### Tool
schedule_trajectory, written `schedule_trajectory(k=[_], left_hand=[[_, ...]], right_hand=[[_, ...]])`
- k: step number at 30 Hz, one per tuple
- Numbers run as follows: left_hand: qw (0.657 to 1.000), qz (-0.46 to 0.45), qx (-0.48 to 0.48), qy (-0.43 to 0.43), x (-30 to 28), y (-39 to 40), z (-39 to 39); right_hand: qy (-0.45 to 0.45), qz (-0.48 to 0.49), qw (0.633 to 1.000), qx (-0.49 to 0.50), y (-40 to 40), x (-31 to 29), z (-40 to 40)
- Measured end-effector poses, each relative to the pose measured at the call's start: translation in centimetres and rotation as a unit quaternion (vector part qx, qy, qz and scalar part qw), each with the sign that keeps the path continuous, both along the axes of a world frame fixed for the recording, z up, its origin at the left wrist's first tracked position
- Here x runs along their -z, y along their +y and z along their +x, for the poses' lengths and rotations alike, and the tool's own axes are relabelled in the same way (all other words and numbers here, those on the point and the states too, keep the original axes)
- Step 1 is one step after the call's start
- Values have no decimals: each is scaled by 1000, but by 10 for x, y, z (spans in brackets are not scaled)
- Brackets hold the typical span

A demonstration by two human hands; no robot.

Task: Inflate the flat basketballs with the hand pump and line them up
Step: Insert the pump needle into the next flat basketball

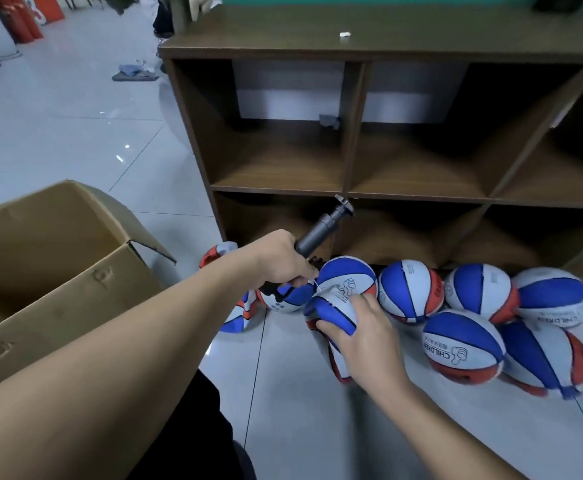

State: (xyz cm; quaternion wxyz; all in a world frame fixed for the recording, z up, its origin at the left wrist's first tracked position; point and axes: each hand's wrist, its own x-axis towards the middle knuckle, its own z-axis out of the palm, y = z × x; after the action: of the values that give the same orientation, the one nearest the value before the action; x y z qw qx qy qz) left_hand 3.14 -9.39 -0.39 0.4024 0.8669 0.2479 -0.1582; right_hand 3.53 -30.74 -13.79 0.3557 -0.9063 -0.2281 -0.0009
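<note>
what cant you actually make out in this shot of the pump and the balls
- Head view: whether the pump's needle sits in the flat ball; too thin, and the left hand covers the pump there.
- Head view: the flat ball's lower part, behind the right hand.
- Head view: the balls at left, behind the left forearm.
- Head view: inside the cardboard box, cut by the left edge.
</note>
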Motion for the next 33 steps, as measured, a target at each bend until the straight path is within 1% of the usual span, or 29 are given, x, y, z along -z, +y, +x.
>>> schedule_trajectory(k=[5,8,15,20,25,28,33], left_hand=[[1000,-4,24,-10,1,-22,-2],[1000,3,26,-17,4,-30,-5],[999,14,19,-35,12,-29,-9],[998,19,6,-58,17,-27,-10],[998,31,18,-49,18,-24,-10],[996,53,24,-61,22,-23,-11],[996,57,25,-60,23,-22,-12]], right_hand=[[-25,-24,999,8,-14,-2,4],[-25,-11,1000,9,-12,-9,3],[-10,-8,1000,17,-7,-15,-1],[-40,-32,999,12,-3,-17,1],[-31,-37,999,14,0,-16,2],[-29,-43,999,13,2,-16,2],[-13,-43,999,22,4,-17,2]])
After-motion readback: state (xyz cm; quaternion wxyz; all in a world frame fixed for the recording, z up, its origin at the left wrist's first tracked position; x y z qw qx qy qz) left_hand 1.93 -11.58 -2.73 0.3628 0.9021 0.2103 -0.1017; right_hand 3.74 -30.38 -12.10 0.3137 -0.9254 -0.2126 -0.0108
